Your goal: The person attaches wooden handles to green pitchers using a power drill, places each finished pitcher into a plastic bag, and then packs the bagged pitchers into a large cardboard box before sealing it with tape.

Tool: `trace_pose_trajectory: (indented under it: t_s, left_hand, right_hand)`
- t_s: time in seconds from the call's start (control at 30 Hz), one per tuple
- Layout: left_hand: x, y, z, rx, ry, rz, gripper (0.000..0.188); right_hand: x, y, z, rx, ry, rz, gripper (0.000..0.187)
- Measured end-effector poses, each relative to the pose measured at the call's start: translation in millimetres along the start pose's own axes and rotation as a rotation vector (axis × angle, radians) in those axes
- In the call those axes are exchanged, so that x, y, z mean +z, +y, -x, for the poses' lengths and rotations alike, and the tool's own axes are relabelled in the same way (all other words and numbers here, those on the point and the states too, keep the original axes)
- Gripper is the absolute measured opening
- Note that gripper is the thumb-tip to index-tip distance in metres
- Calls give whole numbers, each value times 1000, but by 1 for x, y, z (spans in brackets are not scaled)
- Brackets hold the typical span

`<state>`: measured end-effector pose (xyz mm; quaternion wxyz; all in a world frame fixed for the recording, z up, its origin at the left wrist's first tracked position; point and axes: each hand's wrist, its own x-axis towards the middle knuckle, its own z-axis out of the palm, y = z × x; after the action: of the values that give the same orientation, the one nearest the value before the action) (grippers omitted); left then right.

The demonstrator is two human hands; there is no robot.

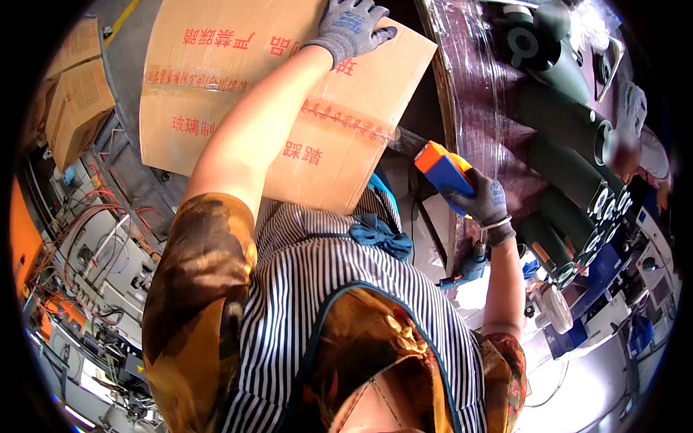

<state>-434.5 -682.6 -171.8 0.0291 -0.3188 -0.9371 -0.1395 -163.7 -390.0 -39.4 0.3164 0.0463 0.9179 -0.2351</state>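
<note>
A large brown cardboard box lies in front of me, with red printing on its top. My left hand, in a grey glove, rests flat near the box's far edge, its fingers spread. A strip of clear tape with red print crosses the middle of the top. Just beyond the box's right edge, my gloved right hand is closed round an orange and blue tape dispenser. Between the box edge and the dispenser's front runs a short length of tape.
Right of the box stands a dark, film-covered table with several dark green cylinders. A teal power driver is below my right wrist. Other cardboard boxes and tangled cables are at left. Another person's gloved hand shows at far right.
</note>
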Motion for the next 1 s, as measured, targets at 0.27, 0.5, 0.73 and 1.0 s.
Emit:
trace_pose_trajectory:
  t_s: [0.27,0.5,0.73,1.0]
  left_hand:
    - [8,-4,-10,24,8,-55,53]
    - [15,-5,-15,143,211,-171,56]
    - [-8,92,70,1099,-488,234,22]
    - [-18,72,95,791,-322,231,39]
  right_hand:
    - [77,-57,-91,159,-47,125,76]
    - [116,-53,-86,223,-3,34,68]
    - [44,-8,-5,281,660,247,59]
    - [57,-39,-43,332,1021,437,76]
